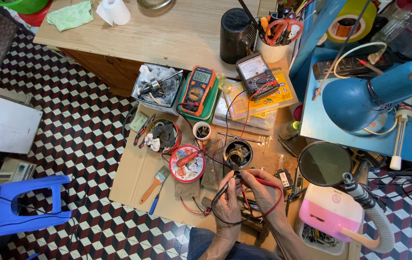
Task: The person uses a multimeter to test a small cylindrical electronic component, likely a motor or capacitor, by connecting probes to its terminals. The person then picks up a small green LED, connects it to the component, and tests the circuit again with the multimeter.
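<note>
- Hands first: I see my left hand (226, 202) curled tight around a black probe (227, 187), its tip pointing up toward the small part between the hands.
- My right hand (262, 188) is closed around a red probe (263, 182), thumb and fingers pinched near its front end.
- Both probe tips meet at a small dark part (237, 174) held just above the cardboard sheet (133, 178); I cannot tell what the part is.
- Red and black leads (244, 212) loop down around my wrists and run back up the bench.
- Just beyond the tips stands a round black motor housing (238, 153), open side up.
- Left of it lies a round red tin lid (187, 163) with a red tool resting in it, and a paintbrush (155, 183) with an orange handle lies further left.
- Farther back sit an orange meter (199, 87) and a black dial meter (257, 74).
- On my right stand a round magnifier (324, 163) and a blue desk lamp (374, 94).
</note>
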